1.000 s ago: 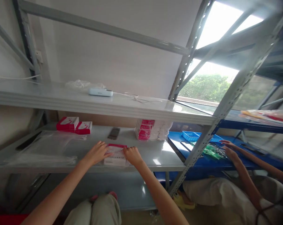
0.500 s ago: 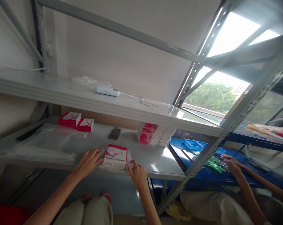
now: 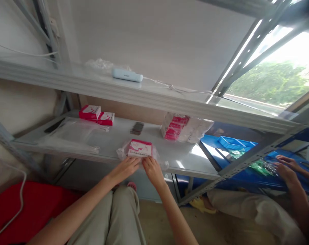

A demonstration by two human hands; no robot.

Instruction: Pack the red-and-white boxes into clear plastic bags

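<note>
A white and pink box lies flat in a clear plastic bag near the front edge of the grey shelf. The loose film spreads out on both sides of the box. My left hand is at the box's near edge, its fingers closed on the bag there. Close beside it on the right, my right hand also has its fingers bent and closed on the bag's near side. Both sets of fingertips touch the box's front edge, and the film beneath them is mostly hidden.
Pink boxes and flat clear bags occupy the shelf's left; bagged pink boxes stand at right. A blurred dark object lies between. Overhead, an upper shelf carries a white device. Another person's hands work at a blue table.
My hands have moved from the two sides of the bagged box to its near edge, closer together. The view has tilted downward and shifted left.
</note>
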